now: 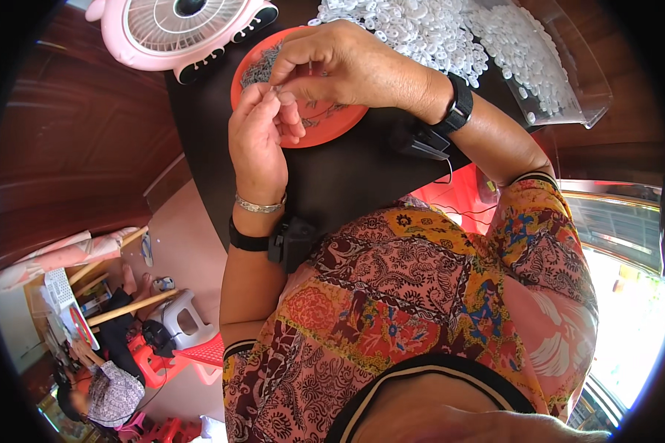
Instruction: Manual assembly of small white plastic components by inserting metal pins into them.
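A person's left hand (pixel 257 140) and right hand (pixel 351 66) meet fingertip to fingertip over a round orange-red plate (pixel 329 131).

In the head view, slim grey pieces (pixel 257 72) lie heaped and strewn in the smooth plate beneath the fingers; glossy white oval pieces (pixel 414 26) are piled beyond, with more in a clear tray (pixel 585 112) at right. The left hand points upward, the right arches in from the right, each with thumb and forefinger pinched together; whatever sits between the tips is too small to make out. A pink fan (pixel 113 33) with a ribbed grille stands on the dark table (pixel 340 177). At lower left, another person (pixel 114 395) in a patterned top is near plastic stools (pixel 188 319).
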Tool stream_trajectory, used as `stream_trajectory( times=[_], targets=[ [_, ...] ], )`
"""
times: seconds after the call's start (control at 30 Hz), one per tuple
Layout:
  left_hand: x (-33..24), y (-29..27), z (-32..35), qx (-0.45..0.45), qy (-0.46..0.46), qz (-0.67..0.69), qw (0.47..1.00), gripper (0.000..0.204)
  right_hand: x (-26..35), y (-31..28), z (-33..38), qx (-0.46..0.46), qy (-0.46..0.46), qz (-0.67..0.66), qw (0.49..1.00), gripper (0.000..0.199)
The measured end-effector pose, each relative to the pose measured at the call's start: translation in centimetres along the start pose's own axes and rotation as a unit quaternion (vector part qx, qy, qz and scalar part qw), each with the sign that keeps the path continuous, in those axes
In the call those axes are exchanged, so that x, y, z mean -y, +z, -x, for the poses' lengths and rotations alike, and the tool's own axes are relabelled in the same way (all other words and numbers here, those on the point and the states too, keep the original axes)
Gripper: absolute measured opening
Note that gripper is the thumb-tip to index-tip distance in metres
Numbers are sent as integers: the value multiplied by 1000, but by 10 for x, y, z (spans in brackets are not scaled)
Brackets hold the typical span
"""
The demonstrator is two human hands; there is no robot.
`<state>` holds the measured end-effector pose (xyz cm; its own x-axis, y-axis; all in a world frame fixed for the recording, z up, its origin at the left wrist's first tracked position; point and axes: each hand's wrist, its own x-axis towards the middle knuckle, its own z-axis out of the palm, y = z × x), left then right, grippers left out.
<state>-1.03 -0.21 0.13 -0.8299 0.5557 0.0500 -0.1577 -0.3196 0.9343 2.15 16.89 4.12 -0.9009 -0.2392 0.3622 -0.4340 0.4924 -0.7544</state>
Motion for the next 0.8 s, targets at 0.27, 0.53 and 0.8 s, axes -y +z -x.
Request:
stream_trajectory(
  times=[0.27, 0.53, 0.8],
  targets=[
    [-3, -3, 2, -27, 23, -45, 998, 17, -15, -11, 9, 38, -86, 164, 982, 13],
    [-5, 0, 2, -59, 32, -18, 998, 11, -33, 5, 19, 176, -69, 368, 910, 9],
    [-4, 2, 2, -70, 29, -27, 997, 9, -27, 15, 13, 211, -59, 416, 883, 6]
  ],
)
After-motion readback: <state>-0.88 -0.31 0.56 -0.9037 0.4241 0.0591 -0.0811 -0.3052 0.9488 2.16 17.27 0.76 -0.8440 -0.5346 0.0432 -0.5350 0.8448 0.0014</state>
